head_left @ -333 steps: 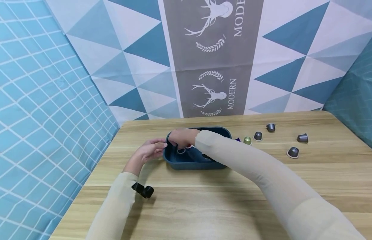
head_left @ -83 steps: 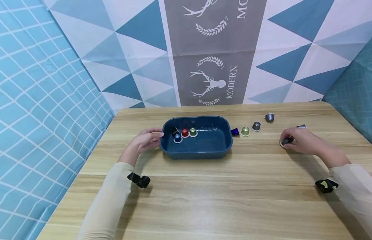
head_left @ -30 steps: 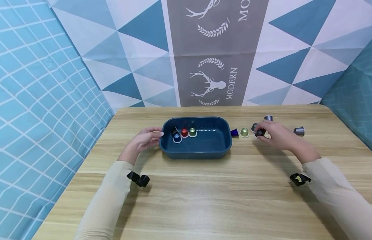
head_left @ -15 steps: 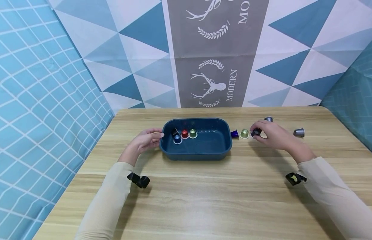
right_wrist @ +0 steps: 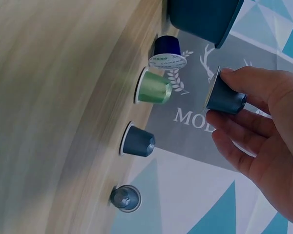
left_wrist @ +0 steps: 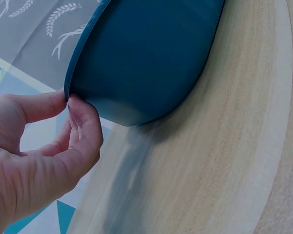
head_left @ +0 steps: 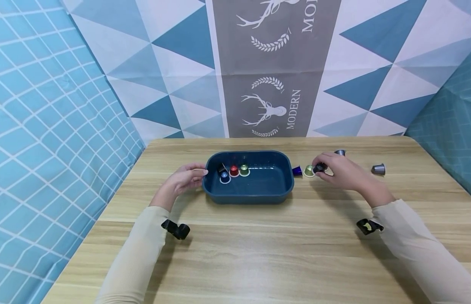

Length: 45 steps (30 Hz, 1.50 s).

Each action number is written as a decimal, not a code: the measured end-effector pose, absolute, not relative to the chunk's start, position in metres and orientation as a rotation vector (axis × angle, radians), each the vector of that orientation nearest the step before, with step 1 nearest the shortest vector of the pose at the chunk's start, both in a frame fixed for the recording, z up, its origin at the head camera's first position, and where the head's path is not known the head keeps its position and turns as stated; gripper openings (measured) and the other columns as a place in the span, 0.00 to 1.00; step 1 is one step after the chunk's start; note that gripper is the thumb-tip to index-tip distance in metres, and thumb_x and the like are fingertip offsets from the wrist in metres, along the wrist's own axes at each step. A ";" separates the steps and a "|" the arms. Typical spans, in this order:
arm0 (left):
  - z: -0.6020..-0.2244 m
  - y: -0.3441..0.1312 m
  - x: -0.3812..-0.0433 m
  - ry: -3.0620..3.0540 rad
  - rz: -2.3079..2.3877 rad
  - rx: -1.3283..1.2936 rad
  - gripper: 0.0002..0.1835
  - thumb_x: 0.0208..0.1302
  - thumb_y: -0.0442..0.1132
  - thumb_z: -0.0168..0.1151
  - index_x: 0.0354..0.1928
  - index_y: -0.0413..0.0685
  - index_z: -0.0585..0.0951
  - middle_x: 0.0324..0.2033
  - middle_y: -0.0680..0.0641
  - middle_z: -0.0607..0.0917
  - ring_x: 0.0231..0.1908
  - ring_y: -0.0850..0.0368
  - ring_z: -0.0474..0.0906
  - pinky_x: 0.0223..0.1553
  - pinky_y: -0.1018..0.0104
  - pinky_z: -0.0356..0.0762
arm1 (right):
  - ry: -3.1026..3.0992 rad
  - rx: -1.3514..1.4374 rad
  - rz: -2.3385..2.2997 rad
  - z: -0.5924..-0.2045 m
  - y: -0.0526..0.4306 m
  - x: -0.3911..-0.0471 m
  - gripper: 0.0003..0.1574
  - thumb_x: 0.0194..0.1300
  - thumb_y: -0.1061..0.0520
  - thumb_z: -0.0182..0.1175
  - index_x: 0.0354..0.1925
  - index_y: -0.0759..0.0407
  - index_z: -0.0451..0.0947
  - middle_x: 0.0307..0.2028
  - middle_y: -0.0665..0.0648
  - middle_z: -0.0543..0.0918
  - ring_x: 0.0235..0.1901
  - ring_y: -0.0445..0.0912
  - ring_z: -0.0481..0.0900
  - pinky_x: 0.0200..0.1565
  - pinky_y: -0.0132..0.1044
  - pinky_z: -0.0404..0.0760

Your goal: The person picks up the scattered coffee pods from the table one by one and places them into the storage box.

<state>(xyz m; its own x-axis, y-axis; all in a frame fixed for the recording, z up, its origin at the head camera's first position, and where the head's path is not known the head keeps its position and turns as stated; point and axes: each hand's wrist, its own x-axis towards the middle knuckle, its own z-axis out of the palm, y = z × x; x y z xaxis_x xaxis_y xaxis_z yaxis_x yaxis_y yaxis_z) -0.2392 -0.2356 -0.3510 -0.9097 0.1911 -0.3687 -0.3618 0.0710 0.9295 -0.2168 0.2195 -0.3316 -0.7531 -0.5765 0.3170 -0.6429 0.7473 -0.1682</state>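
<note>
My right hand (head_left: 343, 171) pinches a dark grey coffee capsule (right_wrist: 227, 97) between thumb and fingers. In the right wrist view it hangs above the table, beside a row of capsules: purple (right_wrist: 167, 46), light green (right_wrist: 155, 88), and a dark grey one (right_wrist: 138, 140). With thumb and fingertips, my left hand (left_wrist: 49, 151) pinches the rim at the left end of a dark blue tray (head_left: 248, 198). Inside, at the tray's left end, are a blue capsule (head_left: 225, 177), a red capsule (head_left: 234, 170), a green capsule (head_left: 244, 170) and a black one (head_left: 221, 167).
Two grey capsules lie farther right, a back capsule (head_left: 339, 152) partly behind the right hand and a tipped capsule (head_left: 378, 169) near the table's right side. A patterned cloth backdrop (head_left: 273, 76) rises behind the wooden table (head_left: 235, 249).
Earlier my right hand was inside the tray, then took the dark grey capsule at the far right. It has since carried it left towards the tray. The left hand stays at the rim.
</note>
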 end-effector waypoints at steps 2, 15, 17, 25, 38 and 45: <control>-0.352 -0.236 -0.239 1.960 1.896 -0.175 0.16 0.68 0.34 0.56 0.56 0.41 0.69 0.33 0.53 0.82 0.31 0.65 0.79 0.34 0.74 0.79 | -2.704 0.960 0.385 -0.331 0.217 -0.217 0.13 0.57 0.64 0.67 0.42 0.64 0.78 0.39 0.60 0.83 0.41 0.51 0.80 0.45 0.49 0.82; -0.355 -0.236 -0.237 1.961 1.879 -0.167 0.19 0.68 0.35 0.56 0.59 0.40 0.68 0.32 0.54 0.82 0.30 0.66 0.78 0.33 0.75 0.78 | -2.706 0.991 0.405 -0.329 0.204 -0.215 0.13 0.58 0.64 0.66 0.43 0.63 0.78 0.38 0.58 0.83 0.40 0.49 0.81 0.43 0.47 0.82; -0.355 -0.235 -0.237 1.956 1.884 -0.172 0.20 0.68 0.35 0.56 0.59 0.39 0.68 0.32 0.54 0.82 0.30 0.65 0.78 0.34 0.75 0.78 | -2.708 0.994 0.406 -0.329 0.203 -0.215 0.13 0.58 0.63 0.66 0.43 0.63 0.78 0.38 0.58 0.83 0.40 0.48 0.81 0.43 0.47 0.82; -0.353 -0.235 -0.236 1.942 1.903 -0.171 0.18 0.69 0.34 0.55 0.58 0.41 0.67 0.30 0.54 0.81 0.28 0.66 0.78 0.32 0.75 0.78 | -2.709 0.997 0.410 -0.327 0.200 -0.214 0.13 0.59 0.62 0.66 0.44 0.62 0.78 0.40 0.58 0.83 0.40 0.48 0.81 0.45 0.47 0.82; -0.352 -0.234 -0.237 1.959 1.894 -0.171 0.18 0.68 0.34 0.56 0.58 0.41 0.68 0.32 0.54 0.81 0.30 0.65 0.78 0.33 0.74 0.79 | -2.680 1.046 0.416 -0.322 0.191 -0.215 0.13 0.58 0.63 0.67 0.43 0.61 0.79 0.38 0.57 0.83 0.38 0.46 0.82 0.43 0.44 0.84; -0.351 -0.235 -0.238 1.962 1.896 -0.173 0.15 0.69 0.34 0.55 0.56 0.42 0.69 0.32 0.54 0.81 0.29 0.65 0.78 0.33 0.75 0.78 | -2.632 1.082 0.398 -0.318 0.187 -0.217 0.12 0.57 0.64 0.67 0.42 0.62 0.79 0.37 0.56 0.83 0.36 0.45 0.82 0.39 0.42 0.83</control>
<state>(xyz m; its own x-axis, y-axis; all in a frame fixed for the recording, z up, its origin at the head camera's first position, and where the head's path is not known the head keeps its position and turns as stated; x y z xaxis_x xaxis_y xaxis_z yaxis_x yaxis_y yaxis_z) -0.2382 -0.2346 -0.3506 -0.9105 0.1874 -0.3686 -0.3620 0.0696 0.9296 -0.2175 0.1873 -0.3176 -0.6858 -0.6406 0.3453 -0.7141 0.6838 -0.1497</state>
